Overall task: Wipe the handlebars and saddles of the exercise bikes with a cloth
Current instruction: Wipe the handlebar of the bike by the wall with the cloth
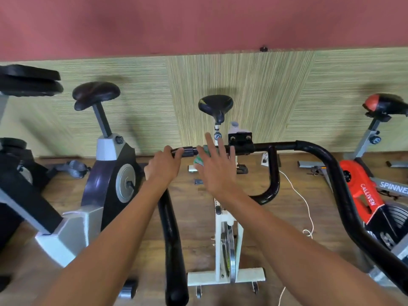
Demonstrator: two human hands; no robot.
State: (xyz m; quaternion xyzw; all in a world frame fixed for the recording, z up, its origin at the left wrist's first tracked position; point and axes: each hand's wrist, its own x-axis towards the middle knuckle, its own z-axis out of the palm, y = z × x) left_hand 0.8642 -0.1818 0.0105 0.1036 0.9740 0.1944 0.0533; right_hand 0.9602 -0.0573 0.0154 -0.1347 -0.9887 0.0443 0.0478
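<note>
We are standing at the front of the white exercise bike (225, 239), looking down over its black handlebar (284, 146) toward its black saddle (215, 106). Our left hand (163, 165) is wrapping around the left end of the crossbar, fingers curled over the top of the tube, gripping it where the bar is bending down toward us. Our right hand (217, 167) is lying flat with its fingers spread and extended — pressing a green and white cloth (202, 157) against the crossbar just to the right of the left hand. Most of the cloth is hiding under the palm; only a bunched edge is showing at the hand's left side, touching the bar. The right half of the handlebar is sweeping out and down toward the lower right corner, with an inner loop (272, 180) hanging below the crossbar.

Other machines are standing on the wooden floor (194, 213) beside this one — a grey and black bike (103, 173) with a dark saddle (96, 93) to the left, and an orange and black bike (362, 191) to the right. A white cord (305, 202) is trailing across the floor between the white bike and the orange one.
</note>
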